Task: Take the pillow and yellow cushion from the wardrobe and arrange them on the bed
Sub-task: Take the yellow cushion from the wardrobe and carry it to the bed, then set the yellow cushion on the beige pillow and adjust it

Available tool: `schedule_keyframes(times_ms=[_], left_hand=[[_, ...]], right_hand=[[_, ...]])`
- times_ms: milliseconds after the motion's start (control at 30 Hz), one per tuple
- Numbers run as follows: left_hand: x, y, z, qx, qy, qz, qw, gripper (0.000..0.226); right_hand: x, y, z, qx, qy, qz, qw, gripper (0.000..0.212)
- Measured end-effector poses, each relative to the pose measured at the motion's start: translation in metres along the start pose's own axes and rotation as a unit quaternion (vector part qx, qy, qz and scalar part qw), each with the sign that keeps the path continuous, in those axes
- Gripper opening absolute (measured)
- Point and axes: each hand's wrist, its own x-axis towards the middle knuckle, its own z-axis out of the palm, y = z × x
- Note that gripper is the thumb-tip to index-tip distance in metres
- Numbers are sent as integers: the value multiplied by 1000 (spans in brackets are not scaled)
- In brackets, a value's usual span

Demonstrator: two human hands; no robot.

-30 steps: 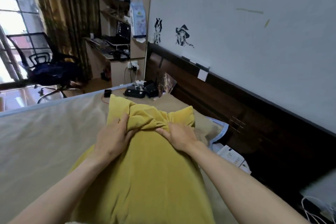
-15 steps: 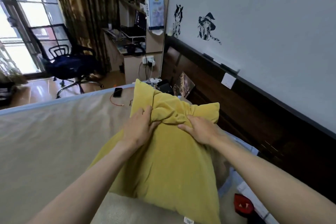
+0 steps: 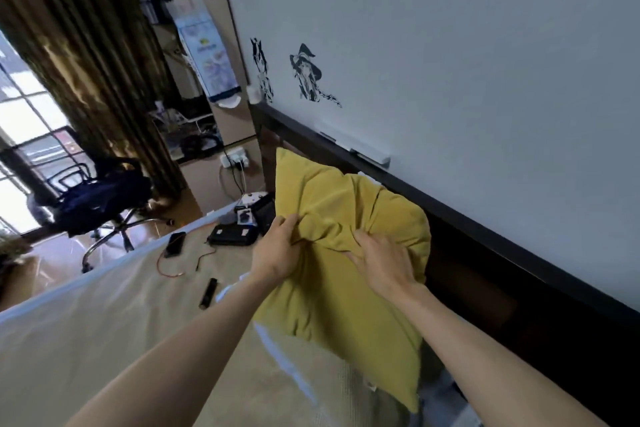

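The yellow cushion (image 3: 332, 291) stands tilted near the dark wooden headboard (image 3: 519, 288), its lower edge over a beige pillow with pale blue trim (image 3: 311, 378) that lies on the bed (image 3: 104, 322). My left hand (image 3: 277, 250) pinches a bunch of the cushion's fabric near its top. My right hand (image 3: 381, 267) grips the fabric just to the right of it. Most of the pillow is hidden under the cushion and my arms.
A black remote (image 3: 207, 292), an orange cable (image 3: 173, 263), a phone (image 3: 175, 243) and black pouches (image 3: 235, 234) lie at the bed's far end. Beyond are an office chair (image 3: 97, 198), a desk, curtains, and a white wall with stickers (image 3: 308, 76).
The cushion has been lifted from lying flat to standing upright, closer to the headboard. Both hands kept their grip on the bunched fabric. The view has swung, showing more of the bed's far end.
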Motion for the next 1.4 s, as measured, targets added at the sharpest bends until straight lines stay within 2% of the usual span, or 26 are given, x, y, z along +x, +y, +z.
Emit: schedule_keyframes(times_ms=[133,200,300,433,600,733,833,967,1100,1167,1267,1400], left_hand=[[33,21,-4,-52,10,23,998,21],[48,27,-4,-64,14,42,997,23],[72,23,7,-86,36,60,994,29],[113,-2,37,-106,43,102,988,13],[171,-26,98,-116,-39,153,981,5],[172,-67,155,-91,-136,171,972,6],[158,-89,176,-113,-140,174,968,9],[149,-99,173,-134,-80,189,970,10],[133,-102,166,-110,-52,192,974,13],[125,-98,165,-115,-20,194,974,15],[118,-94,164,-97,-3,217,971,15],[113,-87,172,-50,-55,226,971,9]], right_hand=[[20,7,-13,49,20,48,997,30],[28,7,-17,54,21,63,996,30],[43,6,-14,21,-1,54,998,12],[68,14,4,-26,1,66,997,14],[107,33,55,-171,-87,191,963,15],[99,33,118,-209,-163,255,930,13],[83,35,153,-200,-132,252,938,19],[64,43,162,-123,-37,230,965,22],[45,41,155,-75,51,190,978,49],[37,41,156,-63,89,172,979,52],[26,45,155,-88,79,200,973,39],[13,48,153,-109,25,249,962,39]])
